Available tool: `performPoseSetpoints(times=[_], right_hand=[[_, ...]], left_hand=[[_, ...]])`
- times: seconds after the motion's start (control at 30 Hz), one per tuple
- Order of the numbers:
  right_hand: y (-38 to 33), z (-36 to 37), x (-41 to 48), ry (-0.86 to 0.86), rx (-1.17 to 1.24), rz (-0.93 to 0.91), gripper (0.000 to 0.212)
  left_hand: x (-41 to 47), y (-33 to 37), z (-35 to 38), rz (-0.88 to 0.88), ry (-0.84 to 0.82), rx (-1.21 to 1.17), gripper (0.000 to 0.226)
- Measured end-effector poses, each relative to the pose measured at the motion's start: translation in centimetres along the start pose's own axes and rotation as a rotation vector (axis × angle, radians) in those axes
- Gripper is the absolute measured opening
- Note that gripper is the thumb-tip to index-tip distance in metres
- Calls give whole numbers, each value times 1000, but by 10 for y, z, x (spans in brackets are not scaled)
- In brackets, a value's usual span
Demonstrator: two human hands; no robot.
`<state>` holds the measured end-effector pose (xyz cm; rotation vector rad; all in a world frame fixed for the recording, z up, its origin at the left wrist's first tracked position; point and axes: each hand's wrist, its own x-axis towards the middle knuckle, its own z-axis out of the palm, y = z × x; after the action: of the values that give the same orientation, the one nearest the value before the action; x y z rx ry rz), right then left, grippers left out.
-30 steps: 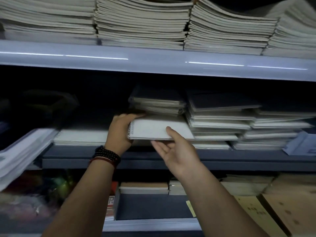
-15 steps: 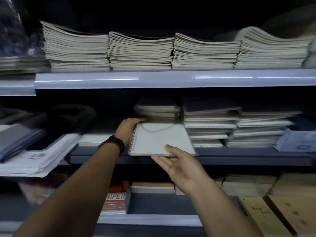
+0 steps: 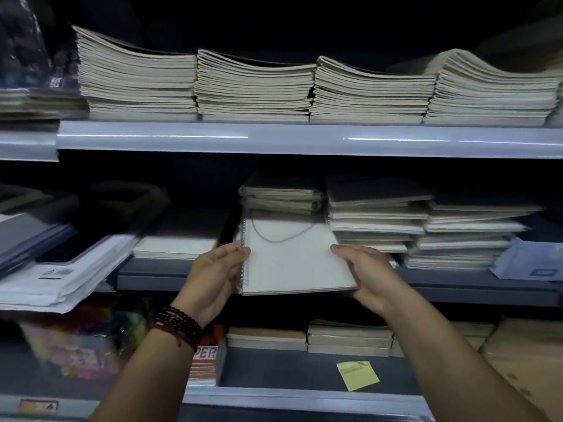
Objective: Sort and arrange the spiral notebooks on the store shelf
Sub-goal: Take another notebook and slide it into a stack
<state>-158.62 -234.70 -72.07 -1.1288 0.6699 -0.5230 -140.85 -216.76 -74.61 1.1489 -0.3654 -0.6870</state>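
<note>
My left hand [image 3: 213, 278] and right hand [image 3: 373, 277] each pinch a white spiral notebook [image 3: 292, 260] before the middle shelf's [image 3: 457, 289] notebook stacks [image 3: 377, 220].

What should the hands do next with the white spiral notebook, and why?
Probably draw the white spiral notebook fully clear toward you: the left hand grips its coil edge, the right hand its right edge, yet its far edge seems tucked under the small stack.

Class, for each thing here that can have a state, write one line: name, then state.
Spiral notebook: closed, held at the middle shelf front, binding on left.
Left hand: grips the binding edge.
Right hand: holds the right edge.
Sticky note: flat on the lower shelf.
</note>
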Motion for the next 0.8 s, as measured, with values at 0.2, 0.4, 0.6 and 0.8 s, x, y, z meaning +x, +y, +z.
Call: performPoseSetpoints(times=[0.2,0.4,0.6,0.8], right_hand=[[16,7,-5,5,98,-34,11],[28,14,-23,-21,60,-48,10],[38,16,-33,-63,-53,-59,20],[50,20,-32,-123,-22,-89,25]], left_hand=[[-9,9,-2,34,23,-26,27],[-29,8,-16,15,19,-19,28],[-46,10,-34,-33,-47,120,34],[-56,14,-46,-23,-79,248,30]])
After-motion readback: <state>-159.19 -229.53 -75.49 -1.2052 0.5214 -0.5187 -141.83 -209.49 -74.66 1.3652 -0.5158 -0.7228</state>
